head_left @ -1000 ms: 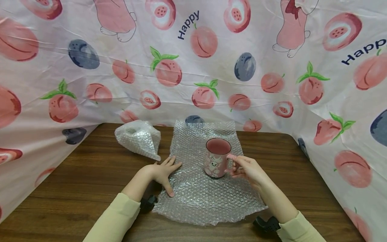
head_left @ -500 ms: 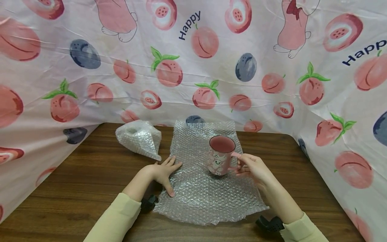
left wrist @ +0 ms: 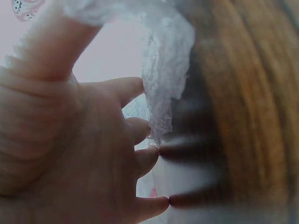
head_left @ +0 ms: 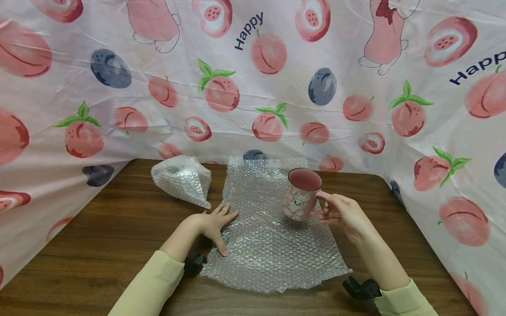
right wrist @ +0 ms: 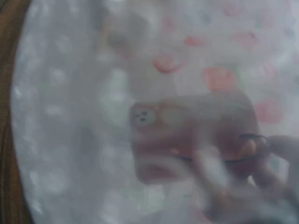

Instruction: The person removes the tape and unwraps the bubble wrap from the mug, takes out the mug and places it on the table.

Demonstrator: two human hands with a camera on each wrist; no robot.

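Note:
A pink mug (head_left: pixel 298 202) with a white cartoon pattern hangs above the right part of a flat bubble wrap sheet (head_left: pixel 269 263), its rim tipped slightly. My right hand (head_left: pixel 347 213) pinches the mug's handle. With fingers spread, my left hand (head_left: pixel 212 224) rests on the sheet's left edge. In the left wrist view, the fingertips of the left hand (left wrist: pixel 93 135) touch the table and the edge of the bubble wrap (left wrist: pixel 170 60). The right wrist view is blurred and hazy, with the mug (right wrist: pixel 191 130) near its middle and the fingers hard to make out.
A bundle wrapped in bubble wrap (head_left: pixel 183 179) stands at the back left of the brown wooden table (head_left: pixel 118 224). A fruit-patterned cloth (head_left: pixel 292 92) hangs behind and along the sides. Black wrist devices (head_left: pixel 360 289) sit by the sleeves.
My right hand has lifted the mug off the bubble wrap and carried it to the right, tilting it slightly. The left hand keeps its place on the sheet.

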